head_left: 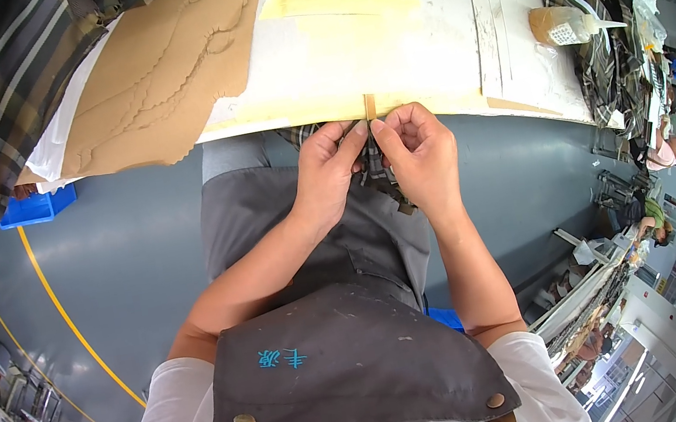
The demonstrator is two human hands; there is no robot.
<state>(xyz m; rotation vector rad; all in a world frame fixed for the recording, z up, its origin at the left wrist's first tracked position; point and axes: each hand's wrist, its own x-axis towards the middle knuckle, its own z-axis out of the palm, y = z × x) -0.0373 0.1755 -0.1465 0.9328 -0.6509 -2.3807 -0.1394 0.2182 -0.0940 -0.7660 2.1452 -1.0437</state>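
At the table's near edge, both my hands work on a narrow plaid fabric strip [375, 161] in dark grey and black. My left hand [325, 171] pinches it from the left between thumb and fingertips. From the other side my right hand [422, 153] pinches it too, thumb nearly touching the left one. A slim brown strip [370, 106], like card, sticks up between the thumbs onto the table. The lower end of the fabric hangs below my fingers over my lap. My fingers partly cover where the fabric and the brown strip meet.
The white table [436, 45] has yellow tape [340, 0] on it. Brown paper sheets [157, 72] and plaid cloth [13, 112] lie left. On the right stand a squeeze bottle [569, 25] and more plaid fabric [600, 81]. A blue bin [39, 206] sits below at left.
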